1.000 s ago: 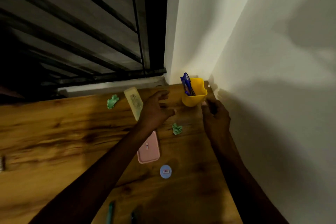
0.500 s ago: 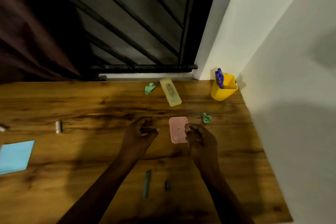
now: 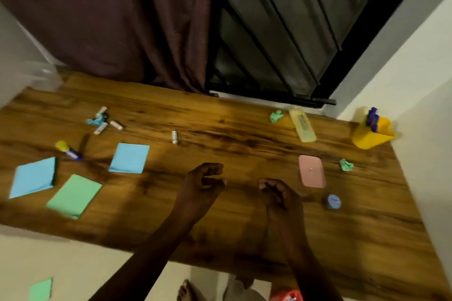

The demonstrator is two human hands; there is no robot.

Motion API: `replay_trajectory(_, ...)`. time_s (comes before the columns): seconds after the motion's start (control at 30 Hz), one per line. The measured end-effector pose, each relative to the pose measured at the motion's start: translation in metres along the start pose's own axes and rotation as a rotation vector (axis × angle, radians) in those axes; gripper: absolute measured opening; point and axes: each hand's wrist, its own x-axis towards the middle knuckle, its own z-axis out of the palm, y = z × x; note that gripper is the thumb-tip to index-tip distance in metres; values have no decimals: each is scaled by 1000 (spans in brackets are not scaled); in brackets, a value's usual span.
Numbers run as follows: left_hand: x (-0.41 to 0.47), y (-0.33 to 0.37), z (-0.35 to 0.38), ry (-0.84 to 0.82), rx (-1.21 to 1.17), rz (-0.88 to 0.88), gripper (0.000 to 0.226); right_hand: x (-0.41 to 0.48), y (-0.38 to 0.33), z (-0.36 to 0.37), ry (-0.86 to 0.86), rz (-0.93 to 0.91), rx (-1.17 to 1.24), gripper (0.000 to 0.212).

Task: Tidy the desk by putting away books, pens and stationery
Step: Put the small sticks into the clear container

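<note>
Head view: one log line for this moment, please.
left hand: loosely curled, empty | right hand: fingers curled, contents unclear | yellow cup: blue pens inside, right corner | on desk: pink case, glue stick
</note>
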Motion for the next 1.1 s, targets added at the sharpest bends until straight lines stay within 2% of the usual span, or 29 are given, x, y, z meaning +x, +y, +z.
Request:
replay_trajectory(0.27, -25, -25, -94, 253, -40, -14, 33, -11, -20, 86, -178, -81, -75, 7)
replay_trajectory(0.57, -27, -26, -162, 520, -100, 7, 24, 23, -48, 178, -424, -219, -116, 10)
replay_trajectory(0.7, -25, -29, -184, 628, -121, -35, 24, 31, -56, 215, -525, -260, -141, 11)
replay_trajectory(0.93, -12, -28, -234, 671, -175, -18, 22, 41, -74, 274, -592, -292, -157, 16)
replay_trajectory(1.1, 12, -41, -291, 687, -184, -16, 25, 46, -78, 327, -609, -283, -124, 8)
